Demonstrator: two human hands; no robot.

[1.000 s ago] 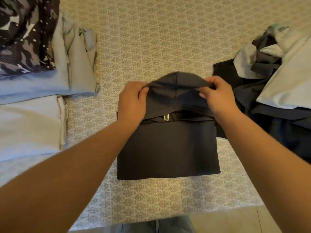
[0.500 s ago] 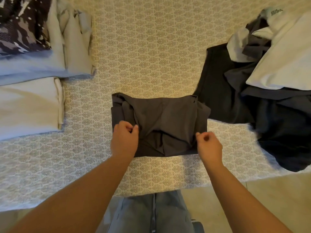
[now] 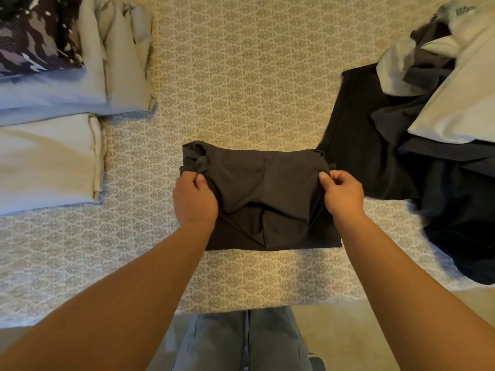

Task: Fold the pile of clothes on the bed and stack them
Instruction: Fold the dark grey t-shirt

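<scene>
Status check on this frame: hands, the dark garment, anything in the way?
Left hand and right hand each grip a side of the dark folded garment. Garment on bed, bunched. Unfolded pile touches its right edge.

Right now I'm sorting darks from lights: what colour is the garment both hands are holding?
The folded garment is plain dark charcoal grey, best seen in the head view.

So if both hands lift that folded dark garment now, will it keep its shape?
Probably not: the dark garment looks floppy, creasing between the left hand and right hand. Its loose layers would likely sag or unfold. It seems light.
</scene>
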